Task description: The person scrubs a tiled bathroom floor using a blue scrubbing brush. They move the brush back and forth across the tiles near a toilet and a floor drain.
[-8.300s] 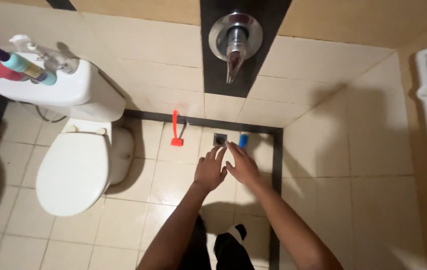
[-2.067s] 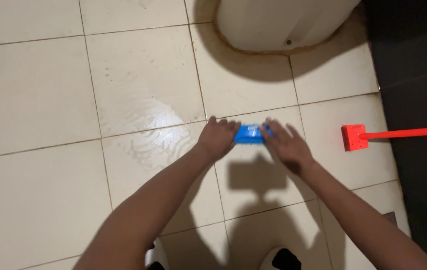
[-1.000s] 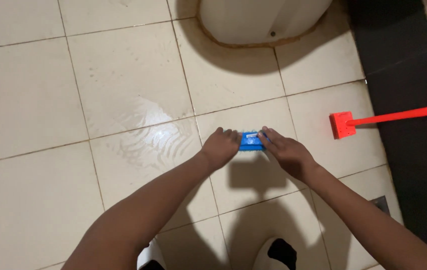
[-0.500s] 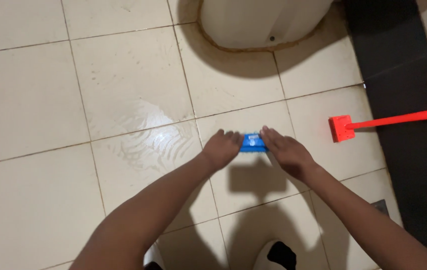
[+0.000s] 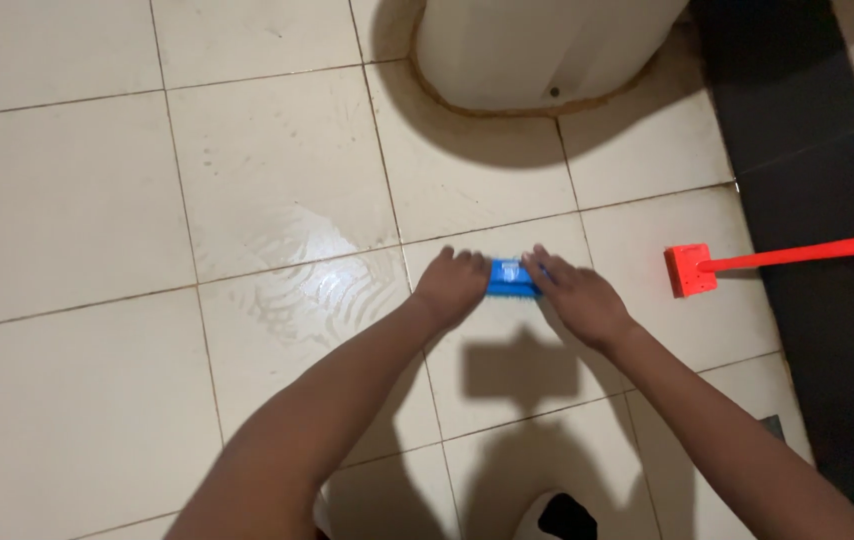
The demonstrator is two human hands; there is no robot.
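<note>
Blue scrub brush (image 5: pixel 513 278) sits bristles-down on the cream floor tile (image 5: pixel 507 370), near that tile's top edge, just below the grout line in front of the toilet base (image 5: pixel 537 50). Left hand (image 5: pixel 450 287) clamps the brush's left end, fingers curled over it; right hand (image 5: pixel 577 297) presses on the right end, fingers bent and laid across the top. Both hands closed around the brush, nothing else held. To do this step well, judging from the pose: keep even downward pressure from both hands, keep the bristles flat on the tile, work short strokes along the grout line, and stay within the wet patch (image 5: pixel 322 275) so the bristles don't drag dry. The wet patch glistens with ripple marks to the left of the brush, spreading over the neighbouring tile. A brownish stain ring runs round the foot of the toilet base, well apart from the brush. Red long-handled tool (image 5: pixel 747 265) lies to the right, its square head on cream tile, its handle running over the dark floor strip (image 5: pixel 807 150) to the right edge. Containers: none in view besides the toilet base, inside not visible.
</note>
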